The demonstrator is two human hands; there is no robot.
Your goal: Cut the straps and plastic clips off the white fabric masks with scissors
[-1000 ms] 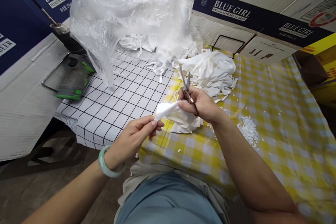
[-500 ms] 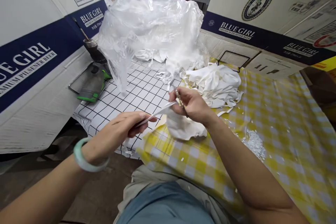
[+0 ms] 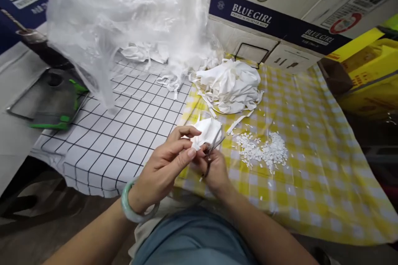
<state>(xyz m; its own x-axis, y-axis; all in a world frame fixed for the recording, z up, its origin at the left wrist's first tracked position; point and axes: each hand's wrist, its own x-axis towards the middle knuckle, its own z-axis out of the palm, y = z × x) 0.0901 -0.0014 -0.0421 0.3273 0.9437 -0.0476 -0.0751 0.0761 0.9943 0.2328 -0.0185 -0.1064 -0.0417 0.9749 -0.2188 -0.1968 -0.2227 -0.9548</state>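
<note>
Near the front edge of the table, my left hand [image 3: 166,163] pinches a small white cloth piece [image 3: 209,130] between thumb and fingers. My right hand [image 3: 217,170] is closed on a pair of small scissors [image 3: 215,147], and its fingertips meet the cloth next to my left thumb. The blades lie beside the fabric; whether they touch it I cannot tell. Just beyond sits a heap of white cloth pieces with straps [image 3: 231,85]. To the right, tiny white clippings [image 3: 270,149] are scattered on the yellow checked tablecloth [image 3: 298,182].
A clear plastic bag [image 3: 133,12] with white pieces under it stands at the back on the white grid cloth [image 3: 118,132]. Large printed cartons [image 3: 242,14] border the far side. At left is a grey-green device [image 3: 52,99]; yellow bags [image 3: 370,70] are at far right.
My hands have come together; before, they were apart with the white cloth stretched between them. The view has turned to the right, showing more of the clippings and the yellow tablecloth.
</note>
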